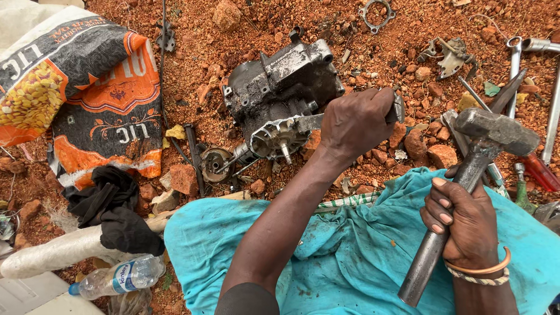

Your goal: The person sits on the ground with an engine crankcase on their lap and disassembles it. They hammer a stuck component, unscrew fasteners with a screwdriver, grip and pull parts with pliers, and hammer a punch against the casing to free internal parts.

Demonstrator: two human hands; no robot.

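Engine case (283, 87) grimy black w/ silver patches; hammer (466, 175) dull grey steel; cloth (350, 256) turquoise; sack (87, 87) black, orange & white w/ yellow corn pic; ground (233, 41) red-brown.

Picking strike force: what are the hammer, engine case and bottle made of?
Hammer: dull grey metal head, likely steel, on a bare metal pipe handle in the right hand.
Engine case: cast metal, probably aluminium, under black grime.
Bottle: clear thin plastic, blue cap.
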